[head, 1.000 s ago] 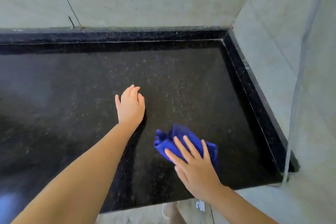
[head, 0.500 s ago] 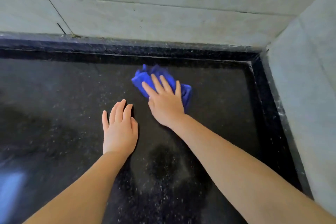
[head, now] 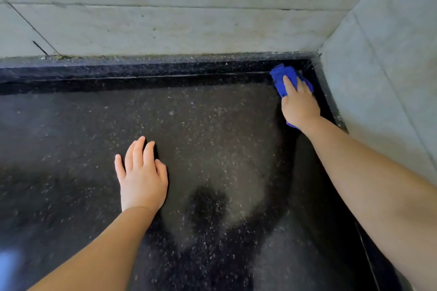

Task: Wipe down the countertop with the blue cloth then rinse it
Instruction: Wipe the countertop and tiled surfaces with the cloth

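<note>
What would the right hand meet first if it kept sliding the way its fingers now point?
The right hand, pressing the blue cloth, points into the far right corner. It would probably first meet the countertop's raised dark back edge, then the tiled wall.

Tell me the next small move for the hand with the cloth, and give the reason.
Probably drag the blue cloth back out of the far right corner along the right-hand upstand, toward the body. The right hand presses it tight where the back and side walls meet, so it can go no farther. The left hand rests flat on the countertop, bracing, and can stay there.
</note>
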{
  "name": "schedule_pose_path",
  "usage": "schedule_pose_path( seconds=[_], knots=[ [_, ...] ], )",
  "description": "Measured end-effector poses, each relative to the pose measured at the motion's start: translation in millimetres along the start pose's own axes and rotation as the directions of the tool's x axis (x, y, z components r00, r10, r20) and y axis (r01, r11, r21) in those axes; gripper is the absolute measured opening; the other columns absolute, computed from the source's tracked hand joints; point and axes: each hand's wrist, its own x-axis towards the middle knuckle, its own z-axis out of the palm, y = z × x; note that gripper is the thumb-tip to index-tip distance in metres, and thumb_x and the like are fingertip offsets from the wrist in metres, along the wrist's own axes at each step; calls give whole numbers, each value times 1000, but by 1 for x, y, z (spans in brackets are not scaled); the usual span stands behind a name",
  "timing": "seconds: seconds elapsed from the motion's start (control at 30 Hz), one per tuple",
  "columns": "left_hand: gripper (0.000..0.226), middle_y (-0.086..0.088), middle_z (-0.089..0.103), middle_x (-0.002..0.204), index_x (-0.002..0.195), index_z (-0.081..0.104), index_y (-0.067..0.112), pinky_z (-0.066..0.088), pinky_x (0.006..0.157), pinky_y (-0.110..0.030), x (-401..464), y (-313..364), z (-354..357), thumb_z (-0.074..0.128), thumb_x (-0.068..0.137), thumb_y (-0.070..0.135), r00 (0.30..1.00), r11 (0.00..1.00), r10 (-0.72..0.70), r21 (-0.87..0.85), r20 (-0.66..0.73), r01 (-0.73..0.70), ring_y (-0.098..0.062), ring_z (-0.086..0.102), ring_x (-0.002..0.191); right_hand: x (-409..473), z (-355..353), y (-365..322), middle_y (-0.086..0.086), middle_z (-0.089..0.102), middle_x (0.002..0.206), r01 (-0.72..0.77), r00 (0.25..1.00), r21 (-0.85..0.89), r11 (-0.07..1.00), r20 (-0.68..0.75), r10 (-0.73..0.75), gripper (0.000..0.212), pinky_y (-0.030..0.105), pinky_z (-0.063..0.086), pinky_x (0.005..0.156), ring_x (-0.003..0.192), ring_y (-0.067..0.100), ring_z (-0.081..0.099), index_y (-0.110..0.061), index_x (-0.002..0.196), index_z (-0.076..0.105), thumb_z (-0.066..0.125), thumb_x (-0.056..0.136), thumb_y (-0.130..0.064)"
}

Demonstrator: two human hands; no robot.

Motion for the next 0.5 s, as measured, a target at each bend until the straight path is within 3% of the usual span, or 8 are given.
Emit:
schedule_pose_path(
  seconds=[0.13,0.3,0.4,0.5],
  knots=[
    [41,-12,35,147,133,44,5,6,115,-50,0,0,1,42,93,12,1000,1000,19,8,-2,-19,-28,25,138,-75,19,13,14,5,157,-86,995,12,996,-49,87,58,43,17,113,144,29,7,-19,150,7,33,98,-21],
    [42,-13,30,149,136,39,4,4,115,-51,-3,1,-5,35,95,14,999,999,43,13,25,-44,-27,20,140,-247,50,56,15,17,155,-226,971,25,974,-74,227,61,47,27,110,143,29,16,-18,150,12,40,96,-17],
    [42,-13,27,150,136,36,5,2,115,-51,-4,0,-8,32,96,14,998,998,58,-5,38,-58,-27,16,141,-336,69,69,19,33,148,-352,925,72,933,-122,359,62,54,36,101,137,35,30,-14,146,29,51,89,-8],
    [43,-13,24,151,137,35,5,1,114,-52,-5,0,-7,30,95,13,997,998,68,-15,46,-68,-27,14,141,-379,83,65,22,34,147,-501,845,132,855,-137,516,61,57,34,103,136,38,31,-12,145,31,52,88,-5]
  ],
)
